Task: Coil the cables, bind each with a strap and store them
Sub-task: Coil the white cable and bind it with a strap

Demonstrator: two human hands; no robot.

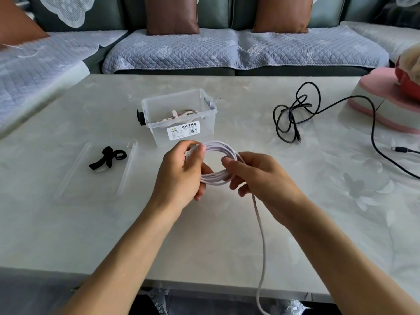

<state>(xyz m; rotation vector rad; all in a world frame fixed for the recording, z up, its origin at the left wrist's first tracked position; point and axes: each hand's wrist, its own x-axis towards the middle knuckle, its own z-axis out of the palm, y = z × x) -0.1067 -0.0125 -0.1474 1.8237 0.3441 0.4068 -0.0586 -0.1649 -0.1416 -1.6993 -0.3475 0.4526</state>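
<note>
A: Hands first, quick.
B: Left hand grips the left side of the white cable coil, thumb over the top strands, fingers curled under. Right hand pinches the right side of the same coil, fingers curled round the strands.
A: Coil position?
B: Held between both hands above the bench, several loops stacked. A loose tail drops from under the right hand, runs toward the near edge and goes over it out of view.
A: Other cables?
B: Black cable lies in a loose tangle on the bench, far right of the coil, well apart. One end runs off right past a pink and white object; a plug end lies near the right edge.
A: Straps?
B: Black straps lie in a clear shallow tray, left of the hands, untouched.
A: Storage?
B: Clear plastic box with a printed label stands just beyond the coil, open top. A pale bundled cable sits inside. Something black sticks out at its left side, can't tell what.
A: Background?
B: Sofa with quilted covers and brown cushions behind the bench.
</note>
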